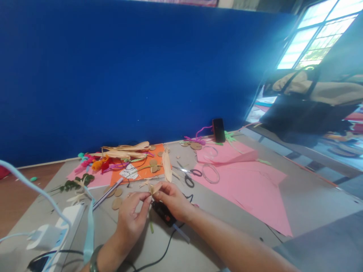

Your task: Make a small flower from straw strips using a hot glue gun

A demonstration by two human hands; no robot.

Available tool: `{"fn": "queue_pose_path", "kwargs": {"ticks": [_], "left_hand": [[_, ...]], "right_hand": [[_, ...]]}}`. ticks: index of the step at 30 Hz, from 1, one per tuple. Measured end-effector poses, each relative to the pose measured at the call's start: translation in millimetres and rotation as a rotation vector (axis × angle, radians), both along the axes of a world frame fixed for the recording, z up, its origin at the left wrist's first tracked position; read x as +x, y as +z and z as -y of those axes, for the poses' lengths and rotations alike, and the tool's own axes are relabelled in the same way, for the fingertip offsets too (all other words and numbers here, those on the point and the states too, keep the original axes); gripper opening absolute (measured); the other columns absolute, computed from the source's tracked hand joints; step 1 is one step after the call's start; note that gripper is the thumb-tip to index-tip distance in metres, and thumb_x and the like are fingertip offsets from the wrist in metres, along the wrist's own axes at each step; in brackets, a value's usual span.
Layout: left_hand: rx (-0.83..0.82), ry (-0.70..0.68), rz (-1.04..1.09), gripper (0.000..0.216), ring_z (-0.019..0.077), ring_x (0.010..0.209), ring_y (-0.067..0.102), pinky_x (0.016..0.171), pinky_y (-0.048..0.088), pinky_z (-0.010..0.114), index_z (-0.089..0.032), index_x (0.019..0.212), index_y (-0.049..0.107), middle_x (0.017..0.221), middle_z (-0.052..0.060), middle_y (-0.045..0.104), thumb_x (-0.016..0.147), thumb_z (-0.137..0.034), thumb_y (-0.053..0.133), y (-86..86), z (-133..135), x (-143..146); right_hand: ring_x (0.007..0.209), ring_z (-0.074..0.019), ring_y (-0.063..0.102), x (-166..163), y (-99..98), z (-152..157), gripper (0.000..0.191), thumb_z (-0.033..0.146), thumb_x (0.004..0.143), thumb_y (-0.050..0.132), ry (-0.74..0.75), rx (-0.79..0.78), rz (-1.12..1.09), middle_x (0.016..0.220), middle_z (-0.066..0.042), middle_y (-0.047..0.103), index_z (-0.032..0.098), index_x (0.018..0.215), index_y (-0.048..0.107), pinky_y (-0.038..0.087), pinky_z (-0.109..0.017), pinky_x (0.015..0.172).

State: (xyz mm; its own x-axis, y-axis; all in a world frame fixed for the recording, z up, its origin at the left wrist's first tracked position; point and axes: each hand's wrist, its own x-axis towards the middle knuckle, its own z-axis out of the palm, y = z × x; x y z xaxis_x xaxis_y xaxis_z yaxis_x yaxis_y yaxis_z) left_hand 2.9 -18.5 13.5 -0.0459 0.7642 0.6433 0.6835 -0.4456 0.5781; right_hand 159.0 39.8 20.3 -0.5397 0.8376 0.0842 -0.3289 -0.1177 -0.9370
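Between the fingertips of both hands is a small flower-like piece of pale dried husk [153, 189], with a thin green stem [151, 226] hanging below it. My left hand [131, 213] pinches it from the left with thumb and forefinger. From the right, my right hand [173, 200] closes its fingers on the same piece and partly covers it. A black hot glue gun [163, 213] lies just beneath the hands, a translucent glue stick [182, 234] poking out of its rear. Black-handled scissors [189, 179] rest open beyond my right hand.
Dried husk strips [124, 154] lie on orange paper [144, 172] beside coloured pipe cleaners [98, 165]. Pink paper [241, 183] and a wire coil [210, 173] are at right. A phone [218, 130] leans against the blue partition [147, 75]. A power strip [72, 215] sits left.
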Motion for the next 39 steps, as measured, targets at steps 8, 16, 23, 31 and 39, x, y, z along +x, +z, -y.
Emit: {"fn": "queue_pose_path", "kwargs": {"ticks": [8,16,23,31,39], "left_hand": [[-0.13,0.045,0.146,0.014,0.0209,0.076,0.065,0.068,0.051,0.032,-0.019,0.091,0.068,0.083,0.005,0.072,0.082,-0.029,0.063,-0.5,-1,2],[-0.225,-0.176,0.446,0.018,0.0209,0.081,0.062,0.076,0.047,0.033,-0.021,0.069,0.058,0.077,0.003,0.066,0.082,-0.016,0.046,4.5,-5,-7],[-0.313,-0.226,0.548,0.03,0.021,0.076,0.058,0.073,0.043,0.033,-0.021,0.063,0.052,0.07,0.003,0.063,0.09,-0.023,0.039,4.9,-7,-8],[-0.328,-0.21,0.498,0.027,0.0192,0.077,0.062,0.075,0.047,0.029,-0.019,0.075,0.068,0.075,0.003,0.068,0.09,-0.033,0.051,13.6,-6,-3],[-0.306,-0.228,0.67,0.004,0.0202,0.084,0.062,0.081,0.047,0.031,-0.021,0.075,0.063,0.082,0.003,0.068,0.077,-0.019,0.061,9.2,-8,-4]], "right_hand": [[0.062,-0.0105,0.047,1,0.3,-8,0.015,0.025,0.073,0.071,-0.083,-0.014,-0.089,0.062,0.003,0.056,0.016,0.067,0.059,0.037,-0.024,0.065],[0.06,-0.0098,0.046,3,0.3,-8,0.019,0.027,0.073,0.072,0.029,-0.046,-0.068,0.061,0.003,0.055,0.016,0.066,0.059,0.034,-0.024,0.063],[0.059,-0.0094,0.046,3,0.7,-7,0.023,0.031,0.071,0.074,0.062,-0.075,-0.064,0.062,0.003,0.055,0.015,0.067,0.058,0.035,-0.024,0.061],[0.059,-0.0091,0.047,6,3.9,-8,0.021,0.03,0.072,0.074,0.038,-0.067,-0.051,0.063,0.003,0.056,0.016,0.069,0.059,0.035,-0.024,0.062],[0.058,-0.0093,0.046,8,4.0,-10,0.022,0.032,0.074,0.073,0.032,-0.035,-0.037,0.062,0.003,0.056,0.016,0.068,0.058,0.034,-0.024,0.059]]}}
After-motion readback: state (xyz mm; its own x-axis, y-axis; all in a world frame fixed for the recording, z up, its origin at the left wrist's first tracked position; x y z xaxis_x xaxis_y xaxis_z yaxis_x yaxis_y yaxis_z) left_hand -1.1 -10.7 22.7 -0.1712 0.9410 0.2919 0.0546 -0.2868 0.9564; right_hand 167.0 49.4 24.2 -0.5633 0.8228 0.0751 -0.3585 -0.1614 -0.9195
